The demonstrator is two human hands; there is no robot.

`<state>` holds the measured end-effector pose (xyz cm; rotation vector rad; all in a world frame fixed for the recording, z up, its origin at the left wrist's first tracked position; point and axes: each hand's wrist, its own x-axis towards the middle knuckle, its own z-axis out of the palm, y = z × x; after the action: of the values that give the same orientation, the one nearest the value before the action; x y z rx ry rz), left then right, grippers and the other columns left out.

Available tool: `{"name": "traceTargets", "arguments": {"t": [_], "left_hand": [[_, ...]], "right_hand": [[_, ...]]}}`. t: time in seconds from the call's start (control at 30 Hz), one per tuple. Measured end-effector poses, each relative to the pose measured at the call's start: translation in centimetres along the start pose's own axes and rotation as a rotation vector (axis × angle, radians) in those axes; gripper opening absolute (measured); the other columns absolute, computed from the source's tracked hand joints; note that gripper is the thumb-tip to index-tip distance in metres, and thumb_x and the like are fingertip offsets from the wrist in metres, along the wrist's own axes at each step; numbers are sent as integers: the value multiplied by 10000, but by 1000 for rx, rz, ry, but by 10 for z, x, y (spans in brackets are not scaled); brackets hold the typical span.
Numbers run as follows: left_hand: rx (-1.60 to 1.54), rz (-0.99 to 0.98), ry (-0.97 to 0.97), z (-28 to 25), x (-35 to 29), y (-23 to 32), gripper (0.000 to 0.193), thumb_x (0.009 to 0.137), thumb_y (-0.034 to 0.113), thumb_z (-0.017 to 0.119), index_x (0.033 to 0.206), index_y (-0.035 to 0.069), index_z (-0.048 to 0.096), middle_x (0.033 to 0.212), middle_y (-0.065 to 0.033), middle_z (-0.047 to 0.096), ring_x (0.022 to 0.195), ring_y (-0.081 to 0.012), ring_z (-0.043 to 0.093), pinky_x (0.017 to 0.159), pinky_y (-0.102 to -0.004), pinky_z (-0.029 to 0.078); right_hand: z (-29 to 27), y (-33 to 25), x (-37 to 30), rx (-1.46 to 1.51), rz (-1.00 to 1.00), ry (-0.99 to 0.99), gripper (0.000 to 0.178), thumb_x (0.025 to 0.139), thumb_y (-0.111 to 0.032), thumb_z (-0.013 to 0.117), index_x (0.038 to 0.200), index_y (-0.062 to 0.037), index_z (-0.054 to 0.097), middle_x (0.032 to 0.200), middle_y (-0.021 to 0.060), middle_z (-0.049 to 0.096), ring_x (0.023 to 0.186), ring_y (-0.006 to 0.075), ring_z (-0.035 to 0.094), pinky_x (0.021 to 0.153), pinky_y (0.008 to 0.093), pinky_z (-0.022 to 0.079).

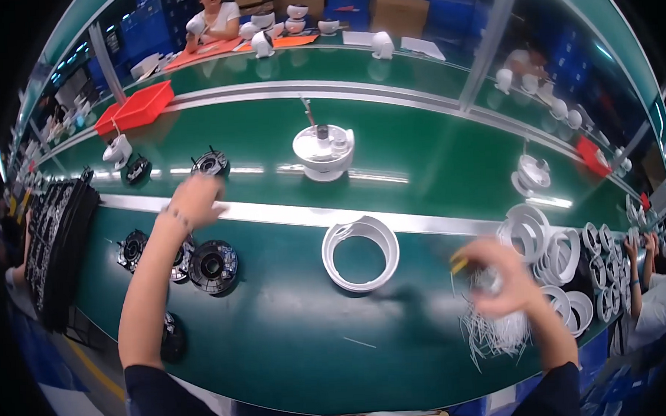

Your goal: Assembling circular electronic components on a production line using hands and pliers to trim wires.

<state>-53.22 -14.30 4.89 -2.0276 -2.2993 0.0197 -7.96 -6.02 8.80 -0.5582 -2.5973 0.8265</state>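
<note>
Pinched in the right hand [499,275] is a thin white strip, drawn up from the loose bundle of white ties [494,331] lying near right on the green table [279,344]. Left of it sits a white ring [360,253]. Farther left, the left hand [195,201] reaches with blurred fingers, grip unclear, toward a black round part [211,164] on the belt.
</note>
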Motion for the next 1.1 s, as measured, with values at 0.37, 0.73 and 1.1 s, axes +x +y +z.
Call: {"name": "traceTargets", "arguments": {"t": [0.37,0.73,1.1], "left_hand": [[-447,245,469,71,207,80,126,666,71,628,789,48,616,868,-89,597,817,-255,571,732,-335,460],[-925,64,482,75,235,90,151,739,106,621,821,-21,610,850,-101,640,716,-164,626,641,-263,501],[-987,7,598,72,231,83,153,766,133,597,791,-17,582,796,-98,643,703,-161,631,624,-252,494]], "right_hand": [[-38,133,226,-818,-152,175,472,496,-113,640,961,-62,576,851,109,505,847,286,502,742,352,426],[-3,150,291,-761,-210,-87,462,485,-113,669,942,-69,617,821,124,527,833,289,511,735,353,433],[-9,136,276,-838,-64,-174,418,506,-129,647,921,-79,630,828,127,579,813,281,560,733,355,468]]}}
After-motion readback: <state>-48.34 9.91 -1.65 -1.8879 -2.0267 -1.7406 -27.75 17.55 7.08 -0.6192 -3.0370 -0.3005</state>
